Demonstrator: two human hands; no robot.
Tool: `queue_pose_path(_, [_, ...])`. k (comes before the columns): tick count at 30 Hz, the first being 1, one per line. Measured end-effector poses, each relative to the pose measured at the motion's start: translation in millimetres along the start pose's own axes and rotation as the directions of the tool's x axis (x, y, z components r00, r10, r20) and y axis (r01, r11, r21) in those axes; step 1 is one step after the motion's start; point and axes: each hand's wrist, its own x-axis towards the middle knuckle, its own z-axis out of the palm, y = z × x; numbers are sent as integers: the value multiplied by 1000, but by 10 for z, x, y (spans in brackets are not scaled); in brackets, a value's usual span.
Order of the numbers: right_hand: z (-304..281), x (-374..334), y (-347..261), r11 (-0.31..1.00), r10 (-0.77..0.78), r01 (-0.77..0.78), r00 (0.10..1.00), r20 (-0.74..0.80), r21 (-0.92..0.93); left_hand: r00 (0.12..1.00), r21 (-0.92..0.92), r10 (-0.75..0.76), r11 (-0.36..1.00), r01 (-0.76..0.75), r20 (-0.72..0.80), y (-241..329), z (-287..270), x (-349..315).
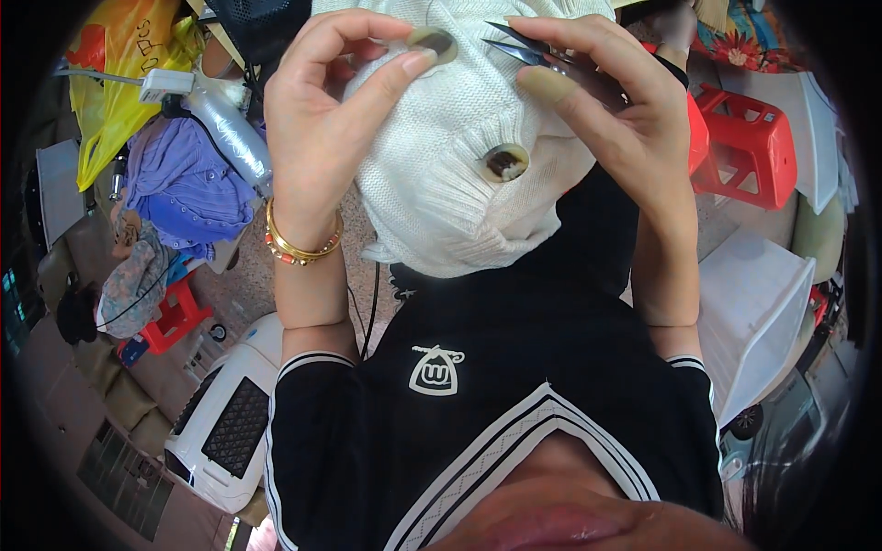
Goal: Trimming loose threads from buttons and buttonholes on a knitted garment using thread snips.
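- Head view: a white knit garment [432, 193], the largest thing in hand, lies bunched in the far middle, in front of the person's dark top [496, 340].
- A white appliance [225, 413] with a dark mesh panel stands near left.
- A red plastic stool [749, 147] is at the far right.
- Purple clothing [188, 184] lies heaped at the far left.
- The left hand [326, 110] pinches a dark button at the far part of the knit, thumb against forefinger.
- The right hand [634, 115] grasps small black snips [516, 50], blades parted and pointing left, just right of that button.
- A gold bangle [306, 253] circles the left wrist.
- The pinched button [441, 48] is partly covered by fingers; another round button [506, 163] sits nearer on the knit, untouched.
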Motion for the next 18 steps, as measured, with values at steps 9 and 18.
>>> queue_pose_path(9, [-28,252,-389,992,-16,20,999,34,-127,920,246,374,909,-337,-119,15,123,-32])
queue_pose_path(18, [-148,416,-514,950,-54,118,974,220,-288,798,391,602,732,-558,12,-15,46,43])
